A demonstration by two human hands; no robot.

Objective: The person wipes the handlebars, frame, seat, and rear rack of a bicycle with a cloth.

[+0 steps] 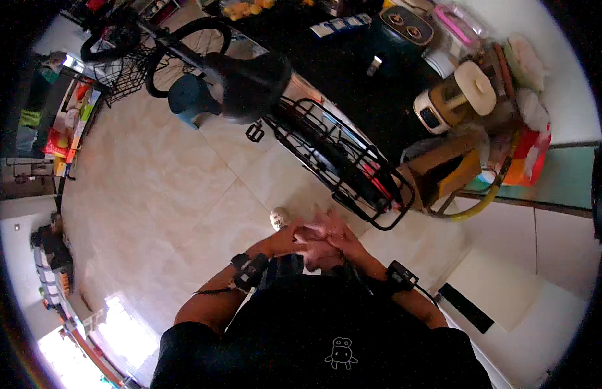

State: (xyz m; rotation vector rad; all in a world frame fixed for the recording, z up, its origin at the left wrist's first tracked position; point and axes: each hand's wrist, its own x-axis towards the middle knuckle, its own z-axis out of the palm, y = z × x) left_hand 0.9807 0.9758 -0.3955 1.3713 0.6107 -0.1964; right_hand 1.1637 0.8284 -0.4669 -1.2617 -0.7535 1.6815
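My left hand and my right hand meet in front of my body, low in the middle of the head view. They touch and overlap, and motion blurs them a little. Fingers of the right hand look spread away from me, while those of the left stretch across toward it. Between them I make out no object. Each wrist wears a small black strapped device: one on the left wrist, another on the right. A pale shoe tip shows just beyond the left hand.
Ahead stands a bicycle with a black seat and rear rack. Right of it, a dark counter holds a kettle-like appliance and clutter. An open cardboard box is near the rack. A blue stool stands on the tiled floor.
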